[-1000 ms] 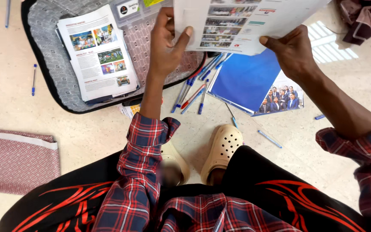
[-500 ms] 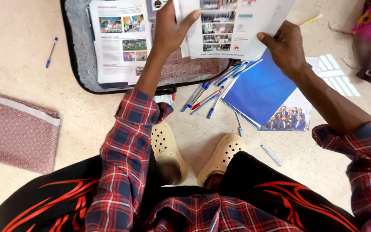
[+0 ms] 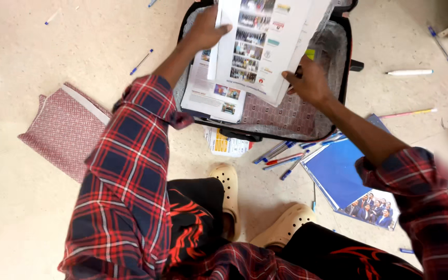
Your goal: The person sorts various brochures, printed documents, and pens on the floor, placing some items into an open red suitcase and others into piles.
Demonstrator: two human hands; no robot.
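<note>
Both my hands hold a stack of printed white sheets [image 3: 265, 44] with small photos over an open black suitcase [image 3: 346, 52] with a grey patterned lining. My left hand [image 3: 206, 28] grips the stack's upper left edge. My right hand [image 3: 309, 83] grips its lower right corner. Under the stack, a second pile of printed pages [image 3: 211, 93] lies in the case's left half.
A pink patterned cloth [image 3: 66, 129] lies on the floor at the left. A bunch of blue and red pens [image 3: 283, 155] and a blue folder [image 3: 340, 176] lie right of my cream clogs [image 3: 229, 189]. Loose pens and a white marker [image 3: 409, 72] are scattered around.
My view has swung right and tilted, so the suitcase now sits at top centre. Both hands have carried the sheets from beside the case to over its open interior.
</note>
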